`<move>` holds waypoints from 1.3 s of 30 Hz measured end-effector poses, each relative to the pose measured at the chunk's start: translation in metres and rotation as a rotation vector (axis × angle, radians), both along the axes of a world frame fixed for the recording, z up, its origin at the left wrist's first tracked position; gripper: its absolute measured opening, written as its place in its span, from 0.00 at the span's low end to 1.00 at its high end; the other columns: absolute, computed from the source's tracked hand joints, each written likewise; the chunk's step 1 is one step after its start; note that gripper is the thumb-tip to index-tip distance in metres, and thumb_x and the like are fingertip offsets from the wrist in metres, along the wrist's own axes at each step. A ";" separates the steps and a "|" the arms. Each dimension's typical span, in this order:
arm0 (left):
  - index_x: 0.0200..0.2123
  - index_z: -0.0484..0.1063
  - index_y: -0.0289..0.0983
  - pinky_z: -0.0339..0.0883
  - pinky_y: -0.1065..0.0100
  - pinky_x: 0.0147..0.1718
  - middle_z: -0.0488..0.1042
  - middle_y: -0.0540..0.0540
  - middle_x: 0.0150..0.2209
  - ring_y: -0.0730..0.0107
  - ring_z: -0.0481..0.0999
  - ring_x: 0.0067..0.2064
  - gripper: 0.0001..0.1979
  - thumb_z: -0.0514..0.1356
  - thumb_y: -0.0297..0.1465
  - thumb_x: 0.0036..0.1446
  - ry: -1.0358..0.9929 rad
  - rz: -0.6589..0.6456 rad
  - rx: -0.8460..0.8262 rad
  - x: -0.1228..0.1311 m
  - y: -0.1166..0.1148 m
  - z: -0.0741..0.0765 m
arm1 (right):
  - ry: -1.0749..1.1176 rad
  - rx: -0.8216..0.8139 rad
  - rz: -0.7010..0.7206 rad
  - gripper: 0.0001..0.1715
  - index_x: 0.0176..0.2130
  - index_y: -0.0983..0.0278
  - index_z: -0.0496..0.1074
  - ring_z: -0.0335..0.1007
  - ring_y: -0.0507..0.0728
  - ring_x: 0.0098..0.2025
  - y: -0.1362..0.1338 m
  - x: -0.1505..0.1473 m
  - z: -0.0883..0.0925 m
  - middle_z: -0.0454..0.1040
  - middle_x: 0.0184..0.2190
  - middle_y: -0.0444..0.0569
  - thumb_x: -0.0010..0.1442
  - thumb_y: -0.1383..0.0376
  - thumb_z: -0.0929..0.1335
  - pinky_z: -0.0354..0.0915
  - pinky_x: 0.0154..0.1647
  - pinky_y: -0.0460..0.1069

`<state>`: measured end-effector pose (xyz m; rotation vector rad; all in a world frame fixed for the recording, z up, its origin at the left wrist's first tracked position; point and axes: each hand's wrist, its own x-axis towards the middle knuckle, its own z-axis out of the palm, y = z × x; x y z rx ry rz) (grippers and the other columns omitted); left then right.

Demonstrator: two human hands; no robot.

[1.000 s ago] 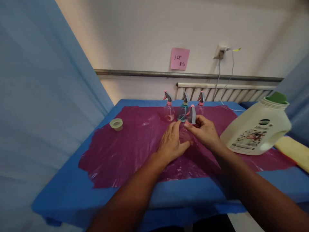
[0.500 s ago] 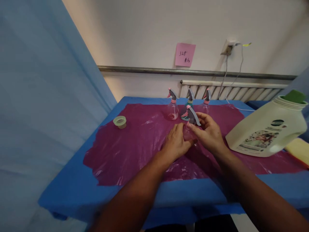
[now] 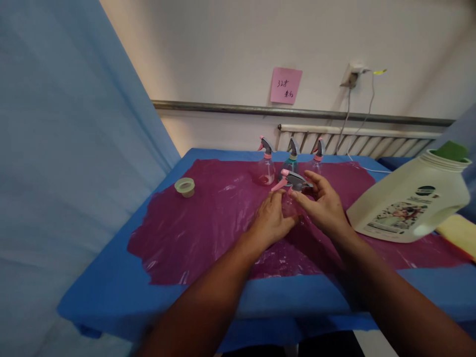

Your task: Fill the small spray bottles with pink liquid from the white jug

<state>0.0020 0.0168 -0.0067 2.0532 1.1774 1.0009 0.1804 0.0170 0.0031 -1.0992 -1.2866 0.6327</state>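
Note:
A clear spray bottle [image 3: 289, 204] with a grey and pink trigger head [image 3: 293, 180] stands between my hands, its lever pointing left. My left hand [image 3: 270, 218] is wrapped round the bottle's body from the left. On the right, my right hand [image 3: 323, 201] has its thumb against the collar of the spray head, with its other fingers spread behind it. Behind them stand three more spray bottles: a clear one [image 3: 266, 171] with pink liquid low inside, a teal one [image 3: 291, 163], and another clear one [image 3: 315, 166].
Purple plastic sheeting [image 3: 201, 223] covers much of the blue table [image 3: 111, 282]. A small lidded cup [image 3: 185, 187] lies at left. A large cream jug [image 3: 409, 198] leans at right beside a yellow item [image 3: 459, 235]. Radiator [image 3: 372, 130] and rail run behind.
The trigger head between my hands has turned, and its lever now points more to the left. My right hand's fingers have opened a little; my left hand has stayed on the bottle.

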 end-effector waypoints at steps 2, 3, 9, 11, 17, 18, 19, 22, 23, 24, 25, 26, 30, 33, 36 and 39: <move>0.68 0.70 0.45 0.74 0.44 0.68 0.77 0.39 0.68 0.43 0.77 0.69 0.36 0.77 0.37 0.61 -0.017 -0.021 0.020 0.000 0.001 0.000 | -0.005 0.013 0.036 0.46 0.70 0.57 0.70 0.83 0.64 0.53 0.000 0.003 -0.002 0.84 0.49 0.52 0.60 0.52 0.83 0.76 0.63 0.66; 0.68 0.71 0.46 0.74 0.45 0.68 0.77 0.40 0.68 0.44 0.77 0.69 0.36 0.78 0.36 0.61 -0.023 -0.021 0.026 0.000 0.001 -0.001 | 0.006 0.017 0.061 0.46 0.72 0.57 0.69 0.83 0.64 0.55 0.000 0.004 -0.004 0.84 0.49 0.52 0.62 0.53 0.81 0.75 0.65 0.67; 0.64 0.73 0.45 0.75 0.47 0.65 0.79 0.42 0.64 0.46 0.79 0.66 0.33 0.79 0.35 0.60 -0.028 -0.012 0.040 0.000 0.001 -0.004 | 0.033 0.016 0.095 0.48 0.71 0.56 0.69 0.81 0.65 0.59 0.002 0.004 -0.003 0.82 0.57 0.55 0.59 0.53 0.82 0.75 0.67 0.65; 0.64 0.73 0.45 0.75 0.48 0.63 0.79 0.43 0.62 0.47 0.79 0.64 0.31 0.78 0.35 0.61 -0.034 -0.018 0.036 0.000 0.000 -0.004 | -0.012 0.029 0.067 0.47 0.69 0.58 0.72 0.82 0.64 0.55 0.004 0.005 0.000 0.83 0.51 0.53 0.57 0.53 0.84 0.76 0.66 0.66; 0.60 0.73 0.43 0.75 0.48 0.60 0.80 0.41 0.58 0.46 0.80 0.61 0.27 0.77 0.38 0.62 -0.007 0.001 -0.009 -0.001 -0.003 0.003 | -0.011 -0.012 0.143 0.46 0.72 0.55 0.70 0.83 0.67 0.59 0.002 0.005 0.002 0.85 0.54 0.55 0.62 0.52 0.82 0.75 0.68 0.68; 0.60 0.73 0.43 0.75 0.48 0.60 0.80 0.40 0.58 0.45 0.80 0.61 0.27 0.77 0.38 0.62 -0.004 0.005 -0.013 -0.002 -0.003 0.004 | 0.016 -0.025 0.182 0.46 0.73 0.55 0.69 0.83 0.67 0.61 0.001 0.005 0.002 0.85 0.56 0.56 0.63 0.51 0.81 0.76 0.68 0.68; 0.60 0.73 0.43 0.75 0.48 0.60 0.80 0.40 0.59 0.45 0.80 0.62 0.26 0.76 0.37 0.63 -0.002 0.004 -0.012 -0.002 -0.003 0.004 | 0.039 -0.036 0.218 0.46 0.74 0.54 0.68 0.83 0.68 0.62 0.000 0.005 0.002 0.85 0.57 0.56 0.64 0.51 0.81 0.76 0.68 0.68; 0.60 0.72 0.42 0.75 0.47 0.61 0.80 0.39 0.60 0.44 0.80 0.63 0.26 0.76 0.36 0.63 -0.003 -0.010 -0.004 -0.002 -0.003 0.005 | 0.038 -0.028 0.235 0.49 0.73 0.54 0.68 0.82 0.67 0.63 0.000 0.005 0.002 0.83 0.60 0.56 0.61 0.52 0.83 0.75 0.70 0.67; 0.60 0.73 0.42 0.75 0.47 0.61 0.80 0.39 0.60 0.44 0.80 0.63 0.27 0.76 0.37 0.63 -0.008 -0.021 0.002 -0.002 -0.003 0.005 | 0.014 -0.012 0.208 0.49 0.72 0.54 0.70 0.82 0.66 0.61 0.001 0.005 0.002 0.83 0.60 0.56 0.58 0.53 0.84 0.75 0.70 0.66; 0.60 0.73 0.43 0.75 0.47 0.61 0.80 0.40 0.60 0.45 0.80 0.63 0.26 0.76 0.38 0.63 -0.015 -0.032 0.007 -0.002 -0.003 0.005 | -0.015 0.008 0.171 0.49 0.70 0.55 0.71 0.83 0.65 0.59 0.002 0.005 0.002 0.83 0.58 0.55 0.56 0.54 0.84 0.75 0.68 0.66; 0.60 0.73 0.44 0.76 0.48 0.61 0.81 0.41 0.59 0.46 0.80 0.62 0.26 0.76 0.37 0.63 -0.020 -0.041 0.010 -0.002 -0.003 0.005 | -0.041 0.027 0.130 0.48 0.69 0.56 0.72 0.83 0.65 0.56 0.003 0.005 0.003 0.84 0.55 0.54 0.56 0.54 0.85 0.76 0.67 0.66; 0.59 0.74 0.45 0.76 0.48 0.61 0.81 0.42 0.59 0.47 0.80 0.62 0.25 0.76 0.36 0.63 -0.021 -0.045 0.012 -0.002 -0.003 0.005 | -0.062 0.042 0.095 0.46 0.68 0.57 0.73 0.83 0.64 0.53 0.004 0.006 0.003 0.84 0.51 0.52 0.56 0.54 0.84 0.77 0.65 0.65; 0.64 0.74 0.46 0.76 0.47 0.64 0.81 0.43 0.62 0.47 0.79 0.65 0.27 0.74 0.32 0.63 -0.005 -0.037 0.003 -0.002 -0.002 0.004 | -0.075 0.051 0.061 0.45 0.71 0.58 0.71 0.83 0.63 0.51 0.004 0.007 0.003 0.83 0.46 0.49 0.60 0.54 0.82 0.77 0.62 0.65; 0.72 0.69 0.47 0.74 0.45 0.69 0.77 0.40 0.67 0.44 0.77 0.70 0.38 0.75 0.36 0.62 -0.024 -0.043 0.017 -0.002 -0.001 0.003 | -0.058 0.027 0.095 0.48 0.74 0.56 0.68 0.83 0.63 0.52 0.001 0.007 0.001 0.84 0.47 0.49 0.63 0.52 0.81 0.78 0.60 0.64; 0.74 0.68 0.47 0.72 0.44 0.71 0.76 0.40 0.70 0.43 0.76 0.71 0.39 0.75 0.37 0.63 -0.031 -0.066 0.031 -0.002 -0.001 0.003 | -0.004 0.011 0.174 0.49 0.76 0.56 0.65 0.83 0.63 0.52 -0.001 0.006 0.001 0.83 0.45 0.50 0.65 0.50 0.80 0.78 0.58 0.63; 0.74 0.68 0.45 0.74 0.45 0.68 0.77 0.39 0.69 0.43 0.78 0.69 0.37 0.74 0.37 0.64 -0.030 -0.086 0.033 -0.002 -0.002 0.006 | 0.014 0.001 0.186 0.50 0.75 0.57 0.65 0.83 0.63 0.53 0.000 0.004 0.004 0.83 0.50 0.52 0.64 0.49 0.80 0.77 0.62 0.63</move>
